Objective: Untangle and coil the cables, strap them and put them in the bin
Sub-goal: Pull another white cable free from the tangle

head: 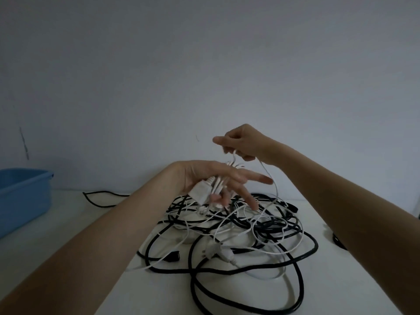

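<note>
A tangle of black and white cables [241,226] lies on the white table [68,235]. My left hand [211,178] is raised over the pile, with turns of a thin white cable [273,185] wound around its fingers and a white plug [201,190] against the palm; its index finger points right. My right hand [243,142] is higher and slightly behind, pinching the same white cable, which drops in a loop down into the tangle. A blue bin [20,198] stands at the far left.
A plain grey wall rises behind the table. A loose black cable [100,197] trails along the back edge left of the pile. Another black cable end [338,241] lies at the right edge. Thick black loops reach toward the front of the table.
</note>
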The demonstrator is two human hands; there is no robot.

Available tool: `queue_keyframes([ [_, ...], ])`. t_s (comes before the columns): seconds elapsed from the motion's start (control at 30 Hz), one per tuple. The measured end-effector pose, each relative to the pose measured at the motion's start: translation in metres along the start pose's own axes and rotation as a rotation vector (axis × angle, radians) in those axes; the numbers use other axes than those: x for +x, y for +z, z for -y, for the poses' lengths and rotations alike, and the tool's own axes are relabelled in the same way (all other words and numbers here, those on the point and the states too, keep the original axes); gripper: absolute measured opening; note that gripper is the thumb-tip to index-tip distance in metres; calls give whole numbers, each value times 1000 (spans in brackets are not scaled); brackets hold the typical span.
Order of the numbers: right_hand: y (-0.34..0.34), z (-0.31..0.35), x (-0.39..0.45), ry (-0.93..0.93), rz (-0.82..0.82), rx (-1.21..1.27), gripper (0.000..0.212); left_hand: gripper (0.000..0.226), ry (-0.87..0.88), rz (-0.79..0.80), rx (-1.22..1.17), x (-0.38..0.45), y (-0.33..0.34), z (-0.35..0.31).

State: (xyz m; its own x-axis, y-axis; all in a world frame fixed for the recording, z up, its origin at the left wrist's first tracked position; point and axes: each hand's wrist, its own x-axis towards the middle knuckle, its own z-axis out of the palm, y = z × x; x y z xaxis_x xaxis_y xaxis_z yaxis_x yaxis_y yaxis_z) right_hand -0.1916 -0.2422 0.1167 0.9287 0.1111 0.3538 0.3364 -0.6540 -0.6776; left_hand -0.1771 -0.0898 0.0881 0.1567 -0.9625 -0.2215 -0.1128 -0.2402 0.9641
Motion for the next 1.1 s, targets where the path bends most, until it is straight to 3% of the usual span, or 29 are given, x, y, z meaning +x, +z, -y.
queue_keyframes([
  [0.1, 9, -11, -4, 51, 185, 230, 49, 51, 140, 88, -101, -1, -11, 0],
  [0.2, 13, -16, -7, 145, 362, 477, 71, 67, 232, -21, -122, -7, -19, -3],
  [0.27, 11, -14, -12, 132, 352, 416, 70, 63, 250, -122, -136, -10, -23, -5],
  [0.37, 8, -11, -19, 85, 322, 377, 66, 31, 237, -278, -165, -16, -27, -6],
  [0.47, 9, -13, -19, 72, 253, 384, 63, 23, 248, -344, -220, -16, -25, -2],
  [0.53, 9, -13, -20, 69, 222, 433, 30, 28, 245, -316, -244, -14, -25, -1],
  [0.6, 6, -11, -19, 70, 218, 441, 15, 36, 220, -262, -232, -15, -27, -1],
  [0.77, -11, -3, -17, 106, 153, 301, 11, 65, 223, -238, -334, -15, -25, 3],
  [0.83, -15, 0, -18, 92, 133, 212, 12, 67, 178, -198, -315, -16, -26, 7],
  [0.9, -21, 0, -18, 72, 74, 215, 15, 62, 56, -102, -224, -16, -27, 13],
  [0.97, -31, -2, -16, 68, -85, 265, 16, 62, -23, -34, -161, -16, -28, 16],
  [1.1, -37, -14, -10, 94, -449, 349, 19, 58, -13, -39, -185, -16, -27, 11],
])
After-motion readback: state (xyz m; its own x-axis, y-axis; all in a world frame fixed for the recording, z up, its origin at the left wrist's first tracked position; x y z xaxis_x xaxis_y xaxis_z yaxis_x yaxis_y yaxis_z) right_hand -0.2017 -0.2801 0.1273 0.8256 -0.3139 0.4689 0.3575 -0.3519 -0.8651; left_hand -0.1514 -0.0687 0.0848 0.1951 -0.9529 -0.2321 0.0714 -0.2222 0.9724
